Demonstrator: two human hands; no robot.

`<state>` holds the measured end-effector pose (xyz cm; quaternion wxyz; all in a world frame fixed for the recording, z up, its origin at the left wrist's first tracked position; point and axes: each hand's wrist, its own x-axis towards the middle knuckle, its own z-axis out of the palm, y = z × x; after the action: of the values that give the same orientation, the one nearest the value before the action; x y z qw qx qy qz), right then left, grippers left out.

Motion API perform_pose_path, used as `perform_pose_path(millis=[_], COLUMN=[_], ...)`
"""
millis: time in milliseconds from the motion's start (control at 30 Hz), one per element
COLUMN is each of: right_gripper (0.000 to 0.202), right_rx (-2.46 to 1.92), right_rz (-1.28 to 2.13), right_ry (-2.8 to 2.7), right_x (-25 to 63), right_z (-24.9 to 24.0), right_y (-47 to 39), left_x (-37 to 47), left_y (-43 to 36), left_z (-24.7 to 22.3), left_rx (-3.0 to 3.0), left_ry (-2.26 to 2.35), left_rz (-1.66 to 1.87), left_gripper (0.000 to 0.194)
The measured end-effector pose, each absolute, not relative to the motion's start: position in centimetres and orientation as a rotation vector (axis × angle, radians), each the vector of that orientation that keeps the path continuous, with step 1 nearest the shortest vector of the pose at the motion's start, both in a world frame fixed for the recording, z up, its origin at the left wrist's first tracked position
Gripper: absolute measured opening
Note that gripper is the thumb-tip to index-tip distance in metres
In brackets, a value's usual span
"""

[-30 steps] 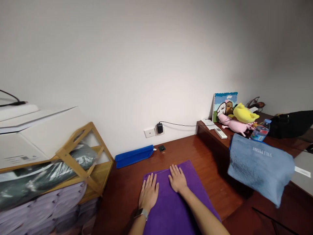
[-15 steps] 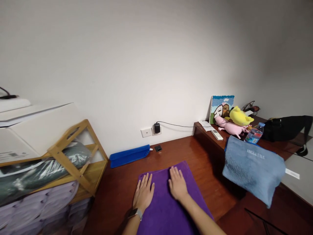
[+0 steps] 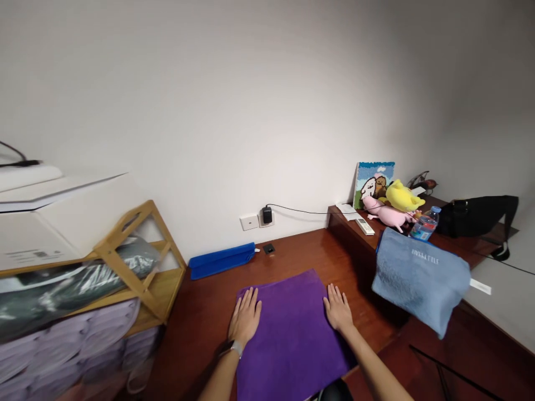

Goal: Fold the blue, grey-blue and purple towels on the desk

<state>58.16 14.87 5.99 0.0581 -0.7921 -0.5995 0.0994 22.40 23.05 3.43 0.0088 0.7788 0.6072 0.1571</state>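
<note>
A purple towel (image 3: 288, 334) lies spread flat on the reddish-brown wooden desk (image 3: 200, 328). Along its left edge rests my left hand (image 3: 246, 316), palm down with fingers stretched out and a watch on the wrist. My right hand (image 3: 338, 309) lies flat at the towel's right edge, fingers extended. Neither hand grips anything. Behind the towel, near the wall, a folded blue cloth (image 3: 221, 260) sits on the desk.
To the right, a grey-blue towel (image 3: 422, 275) hangs over a raised shelf edge, below a water bottle (image 3: 425, 223), plush toys (image 3: 387, 214) and a remote (image 3: 365, 226). A wooden rack (image 3: 167, 289) with bagged items stands left. A black charger (image 3: 267, 214) is plugged into the wall.
My right hand has slid to the right, from the middle of the purple towel to its right edge. My left hand stays at the left edge. The view has shifted slightly.
</note>
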Motion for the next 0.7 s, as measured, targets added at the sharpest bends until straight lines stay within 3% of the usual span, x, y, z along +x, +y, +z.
perform_pose_path(millis=[167,367,700], right_gripper=[0.064,0.060,0.063], right_rx=[-2.136,-1.677,-2.287], right_rz=[0.201,0.365,0.275], right_ry=[-1.889,-2.117,-1.904], right_x=[51.3,41.7,56.1], right_z=[6.7,4.4,6.2], right_y=[12.3,7.3,5.7], left_x=[23.5,24.9,24.3], left_y=[18.3,7.9,6.0], left_z=[3.8,-0.9,0.4], left_rx=[2.501,2.632,2.564], left_ry=[1.894,1.838,1.842], left_rz=[0.700,0.604,0.544], left_gripper=[0.057,0.056,0.057])
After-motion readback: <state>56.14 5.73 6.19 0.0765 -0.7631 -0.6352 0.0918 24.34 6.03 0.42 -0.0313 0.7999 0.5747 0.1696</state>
